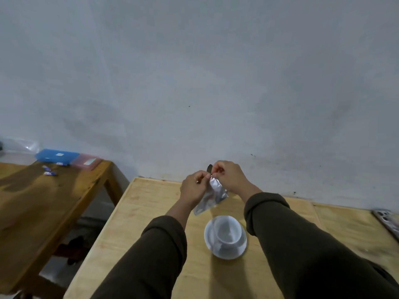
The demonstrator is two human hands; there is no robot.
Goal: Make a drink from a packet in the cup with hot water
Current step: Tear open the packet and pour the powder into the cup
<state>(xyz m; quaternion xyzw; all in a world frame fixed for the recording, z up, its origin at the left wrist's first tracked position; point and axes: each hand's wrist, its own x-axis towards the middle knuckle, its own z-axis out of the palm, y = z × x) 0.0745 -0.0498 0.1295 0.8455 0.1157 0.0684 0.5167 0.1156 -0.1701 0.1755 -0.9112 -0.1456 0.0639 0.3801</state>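
1. Head view, hands: my left hand (192,186) and right hand (228,176) both pinch the top edge of the silver packet (212,196), fingertips close together. I judge this is the grip for tearing the seal. A small dark flap stands up at the right fingertips; I cannot tell whether the tear has begun.
2. Head view, packet: it hangs slanted from the pinch, above the table (151,212) and just beyond the cup (227,231), so its contents can be tipped in with little travel.
3. Head view, cup: white, upright on its saucer (218,252), apparently empty, near the table's middle between my sleeves.
4. Head view, surroundings: no kettle or water source shows. A phone-like object (387,223) lies at the right edge, well apart. On the darker bench (54,201) to the left are a blue box (57,156), a pink box (86,161) and small wrappers (50,171).
5. Obstructions: nothing lies between packet and cup.
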